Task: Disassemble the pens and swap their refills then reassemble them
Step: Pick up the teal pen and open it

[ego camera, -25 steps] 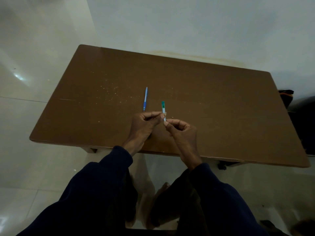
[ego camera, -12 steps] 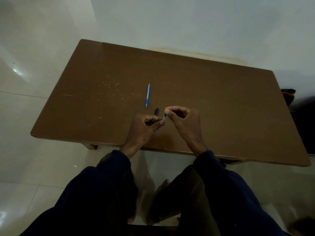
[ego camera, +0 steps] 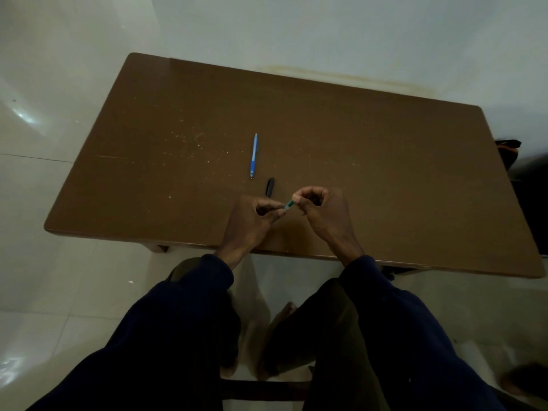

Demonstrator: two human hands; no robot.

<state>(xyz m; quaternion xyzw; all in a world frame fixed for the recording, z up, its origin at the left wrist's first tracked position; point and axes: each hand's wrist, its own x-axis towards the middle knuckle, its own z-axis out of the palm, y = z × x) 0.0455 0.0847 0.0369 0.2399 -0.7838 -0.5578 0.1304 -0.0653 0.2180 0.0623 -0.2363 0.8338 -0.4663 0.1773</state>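
You've tipped the green pen [ego camera: 288,204] sideways; left grip [ego camera: 252,221] and right grip [ego camera: 323,212] pinch its ends, disassembly beginning.

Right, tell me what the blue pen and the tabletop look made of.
The blue pen looks like smooth plastic: uniform bright blue with a paler upper barrel, though it is too small to be sure. The tabletop is brown wood or wood-look laminate, smooth and semi-matt, with rounded edges, pale specks and a scratch. No grain shows, so which of the two stays open.
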